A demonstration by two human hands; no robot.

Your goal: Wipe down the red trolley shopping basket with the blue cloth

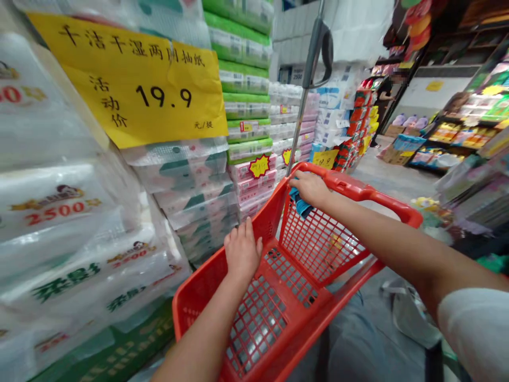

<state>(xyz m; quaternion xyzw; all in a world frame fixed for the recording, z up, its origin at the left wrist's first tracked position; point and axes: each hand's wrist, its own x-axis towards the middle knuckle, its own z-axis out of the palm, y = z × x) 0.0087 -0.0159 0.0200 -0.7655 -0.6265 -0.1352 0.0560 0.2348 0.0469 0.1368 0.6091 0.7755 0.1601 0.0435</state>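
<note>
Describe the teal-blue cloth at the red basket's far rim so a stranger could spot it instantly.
Find the red plastic shopping basket beside the stacked tissue packs. At its far rim, look under the right hand. The teal-blue cloth pokes out there and hangs inside against the red mesh, the only teal-blue thing on the basket.

Loose white short sleeve [475, 334] on the right arm; faded grey-blue trousers [350, 345] below

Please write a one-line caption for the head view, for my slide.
Left hand and right hand on a red shopping basket, blue cloth under the right, by tissue packs.
</note>
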